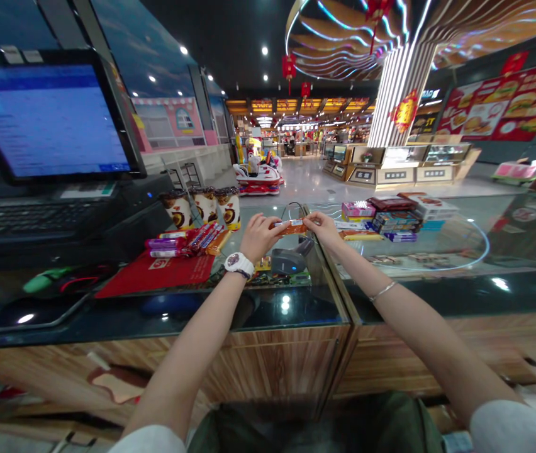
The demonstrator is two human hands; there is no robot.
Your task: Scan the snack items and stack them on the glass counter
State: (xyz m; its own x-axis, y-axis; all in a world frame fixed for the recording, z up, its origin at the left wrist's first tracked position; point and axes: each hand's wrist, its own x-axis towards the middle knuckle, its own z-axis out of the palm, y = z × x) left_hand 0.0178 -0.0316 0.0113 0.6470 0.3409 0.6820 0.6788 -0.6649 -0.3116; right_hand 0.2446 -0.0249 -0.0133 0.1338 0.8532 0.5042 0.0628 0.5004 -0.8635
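Between both hands I hold a small snack bar in an orange-brown wrapper (293, 228), level above the glass counter. My left hand (262, 236) is closed on its left end, with a white watch on that wrist. At the other end, the fingers of my right hand (322, 228) pinch the wrapper. Below the bar lies a dark handheld scanner (289, 262) with a small blue light. A pile of purple, red and yellow wrapped bars (187, 242) rests left of my left hand, partly on a red sheet (155, 274). Right of my right hand are stacked snack boxes (393, 217).
Several patterned paper cups (204, 207) stand behind the pile. A monitor (55, 119) and keyboard (17, 220) occupy the left, near a mouse (67, 280). A yellow-wrapped bar (361, 236) and a pale looped cable (482, 242) lie on the right counter. A seam divides the two counters.
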